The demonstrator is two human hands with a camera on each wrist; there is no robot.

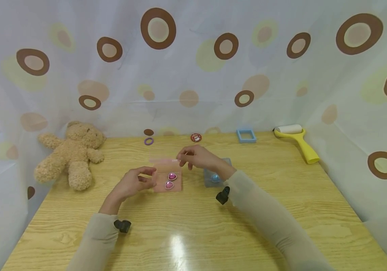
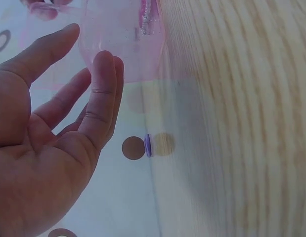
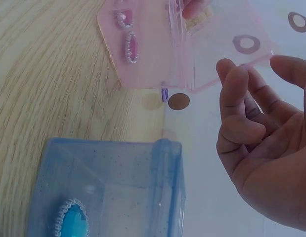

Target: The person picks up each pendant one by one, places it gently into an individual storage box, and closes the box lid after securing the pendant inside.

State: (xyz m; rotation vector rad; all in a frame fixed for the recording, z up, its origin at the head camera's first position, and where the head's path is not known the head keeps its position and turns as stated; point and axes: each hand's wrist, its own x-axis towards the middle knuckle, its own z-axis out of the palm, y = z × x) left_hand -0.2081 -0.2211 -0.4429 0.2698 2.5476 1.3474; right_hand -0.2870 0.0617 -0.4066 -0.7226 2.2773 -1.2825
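A clear pink plastic box (image 1: 157,187) stands on the table with its lid (image 3: 222,44) raised. Two pink heart-shaped gems (image 1: 169,184) with beaded white rims show at the box. My left hand (image 1: 134,183) is at the box's left side, thumb and fingers spread apart, fingertips close to the wall. From the right, my right hand (image 1: 198,156) reaches the upper edge of the lid. In the right wrist view its thumb and forefinger are apart near the lid's corner, other fingers bent. Below the right wrist stands a clear blue box (image 3: 113,153) with a blue gem (image 3: 74,222), partly hidden by the forearm.
Along the back lie a purple ring (image 1: 148,141), a round red badge (image 1: 196,137), a light blue square frame (image 1: 246,140) and a yellow-handled lint roller (image 1: 303,146). A teddy bear (image 1: 75,150) sits at the back left. A spotted curtain (image 1: 186,67) borders the wooden table (image 1: 180,229).
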